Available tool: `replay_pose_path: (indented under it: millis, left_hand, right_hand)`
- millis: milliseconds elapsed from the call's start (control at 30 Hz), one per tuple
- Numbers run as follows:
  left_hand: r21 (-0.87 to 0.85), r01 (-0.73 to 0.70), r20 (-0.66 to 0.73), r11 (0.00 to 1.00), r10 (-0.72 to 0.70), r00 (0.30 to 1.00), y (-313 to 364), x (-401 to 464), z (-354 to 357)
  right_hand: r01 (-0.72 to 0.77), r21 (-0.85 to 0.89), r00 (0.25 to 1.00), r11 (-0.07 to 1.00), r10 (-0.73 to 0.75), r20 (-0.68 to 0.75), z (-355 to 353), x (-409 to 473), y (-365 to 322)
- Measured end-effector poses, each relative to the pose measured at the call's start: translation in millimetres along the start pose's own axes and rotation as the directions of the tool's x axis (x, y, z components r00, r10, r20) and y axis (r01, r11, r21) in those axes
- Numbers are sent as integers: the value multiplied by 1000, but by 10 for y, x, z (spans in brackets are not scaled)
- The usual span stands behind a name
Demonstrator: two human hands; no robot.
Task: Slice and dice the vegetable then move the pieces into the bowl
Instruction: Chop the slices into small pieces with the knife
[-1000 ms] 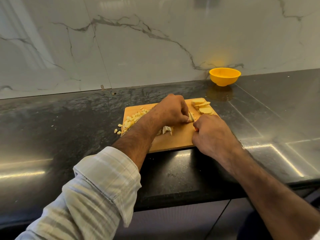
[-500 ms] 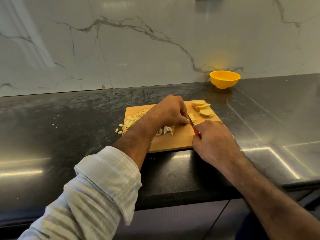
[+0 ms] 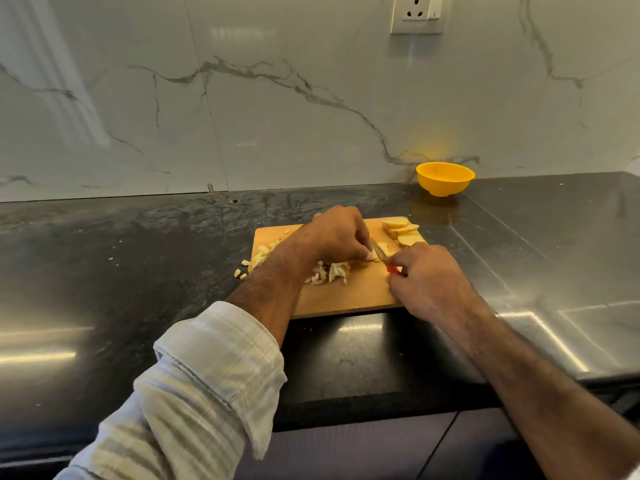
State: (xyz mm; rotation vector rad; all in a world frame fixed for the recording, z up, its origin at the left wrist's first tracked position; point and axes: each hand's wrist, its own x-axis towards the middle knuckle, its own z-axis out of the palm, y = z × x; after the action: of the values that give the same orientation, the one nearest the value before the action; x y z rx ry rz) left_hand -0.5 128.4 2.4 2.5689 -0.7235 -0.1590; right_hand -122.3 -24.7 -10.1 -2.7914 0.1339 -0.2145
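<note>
- One view only, head-worn, wide-angle; nothing shared with another view
- Looks forward and down across the counter [image 3: 104, 271] toward the wall [image 3: 277, 116]
- Near: both forearms enter from the bottom edge, board [image 3: 356, 292] at centre
- Far: bowl [image 3: 445, 178] by the wall, right of centre; socket [image 3: 417, 12] cut by the top edge
- Straight lines bow toward the frame edges
</note>
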Motion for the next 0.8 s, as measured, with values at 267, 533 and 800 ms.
replay_pose_path:
  millis: [267, 533, 800]
  left_hand:
    - [18, 1, -24, 1000, -1, 1000, -22, 19, -10]
    - [-30, 21, -19, 999, -22, 1000, -21, 53, 32]
    - [2, 13, -27, 1000, -13, 1000, 23, -8, -10]
  right_hand:
    - [36, -11, 997, 999, -37, -69, 29, -161, -11]
    - [50, -135, 999, 990, -48, 14, 93, -8, -128]
    - [34, -84, 999, 996, -33, 10, 90, 96, -104]
